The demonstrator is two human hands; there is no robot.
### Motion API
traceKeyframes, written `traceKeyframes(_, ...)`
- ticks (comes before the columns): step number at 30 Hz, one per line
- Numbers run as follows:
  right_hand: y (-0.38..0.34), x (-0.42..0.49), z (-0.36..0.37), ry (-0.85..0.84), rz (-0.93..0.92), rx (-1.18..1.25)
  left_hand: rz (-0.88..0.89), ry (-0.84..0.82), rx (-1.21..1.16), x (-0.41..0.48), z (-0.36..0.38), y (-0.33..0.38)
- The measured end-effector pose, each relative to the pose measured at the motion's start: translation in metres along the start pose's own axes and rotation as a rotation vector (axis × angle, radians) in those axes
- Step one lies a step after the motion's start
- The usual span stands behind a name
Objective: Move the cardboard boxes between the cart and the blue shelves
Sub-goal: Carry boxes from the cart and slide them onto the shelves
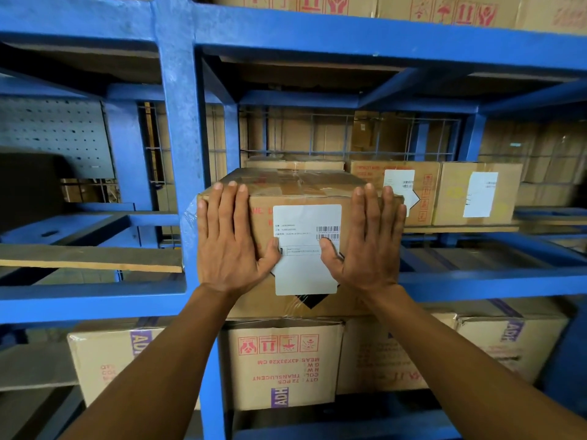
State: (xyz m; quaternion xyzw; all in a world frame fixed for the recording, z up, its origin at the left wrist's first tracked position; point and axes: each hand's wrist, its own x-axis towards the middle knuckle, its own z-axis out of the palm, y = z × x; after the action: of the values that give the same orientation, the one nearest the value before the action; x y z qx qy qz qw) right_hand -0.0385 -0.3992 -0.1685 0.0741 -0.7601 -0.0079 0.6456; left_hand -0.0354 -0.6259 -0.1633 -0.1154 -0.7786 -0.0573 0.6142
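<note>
Fingers (222, 211) flat on box (295, 188), blue shelves (178, 122)

Off to the left there's a grey perforated metal panel (54, 134), pegboard-style, with a dark shape (28, 185) just below it that I honestly can't make out. Lower down on that side a bare wooden board (92, 257) lies a bit tilted. Across the back runs a thin wire mesh (349, 134), pretty dim back there.
</note>
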Motion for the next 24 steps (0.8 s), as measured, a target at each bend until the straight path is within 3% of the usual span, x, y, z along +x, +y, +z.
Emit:
traceKeyframes(14,0.008,0.01,0.062,0.018,-0.017,0.011,0.035,0.049,0.032,0.015,0.053,-0.014)
traceKeyframes(24,0.008,0.009,0.06,-0.009,0.006,0.025,0.034,0.041,0.074,0.013,0.055,-0.012)
